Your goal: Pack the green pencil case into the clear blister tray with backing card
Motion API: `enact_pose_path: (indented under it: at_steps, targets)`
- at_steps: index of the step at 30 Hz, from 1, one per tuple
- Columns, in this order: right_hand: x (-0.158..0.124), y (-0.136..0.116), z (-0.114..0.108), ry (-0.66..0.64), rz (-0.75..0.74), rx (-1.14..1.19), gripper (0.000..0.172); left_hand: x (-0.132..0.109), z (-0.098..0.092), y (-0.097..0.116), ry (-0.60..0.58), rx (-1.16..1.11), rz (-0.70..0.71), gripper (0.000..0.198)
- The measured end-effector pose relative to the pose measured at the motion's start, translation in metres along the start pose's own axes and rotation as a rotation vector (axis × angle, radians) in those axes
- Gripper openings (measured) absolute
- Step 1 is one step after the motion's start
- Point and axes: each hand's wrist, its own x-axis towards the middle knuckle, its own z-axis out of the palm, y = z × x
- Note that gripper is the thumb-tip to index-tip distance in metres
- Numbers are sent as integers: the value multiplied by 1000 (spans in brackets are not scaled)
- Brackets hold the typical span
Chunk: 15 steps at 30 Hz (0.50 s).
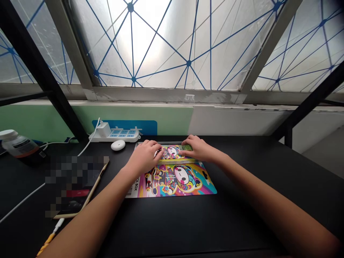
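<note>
On the black desk lies a colourful card (185,179) printed with a pink-and-white cartoon character, a hang hole at its right end and the letters "CL BOX" at its left. Along the card's far side sits a pencil box (172,152) with the same cartoon print and what looks like clear plastic around it. My left hand (145,156) grips its left end, thumb on the near side. At the other end my right hand (198,148) holds it, thumb on top and fingers over the far edge. Both palms hide the box's ends.
To the left are a tablet (77,193) in a pale-edged case, blurred in part, and a charging cable (59,224). Behind stand a power strip (122,134), a round white case (118,145) and a bottle (23,147). Black frame bars (44,71) slant at the sides.
</note>
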Motion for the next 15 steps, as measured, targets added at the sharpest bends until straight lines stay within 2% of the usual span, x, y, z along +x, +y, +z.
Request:
enact_pose_path:
  at_steps: [3, 9, 12, 15]
  targets:
    - [6, 17, 3, -81, -22, 47, 59, 1, 1, 0, 6, -5, -11, 40]
    - [8, 12, 6, -18, -17, -2, 58, 1, -4, 3, 1, 24, -65, 44]
    - [2, 6, 5, 89, -38, -37, 53, -1, -9, -4, 16, 46, -87, 48]
    - [-9, -3, 7, 280, -90, -78, 45, -2, -17, -20, 11, 34, -92, 54]
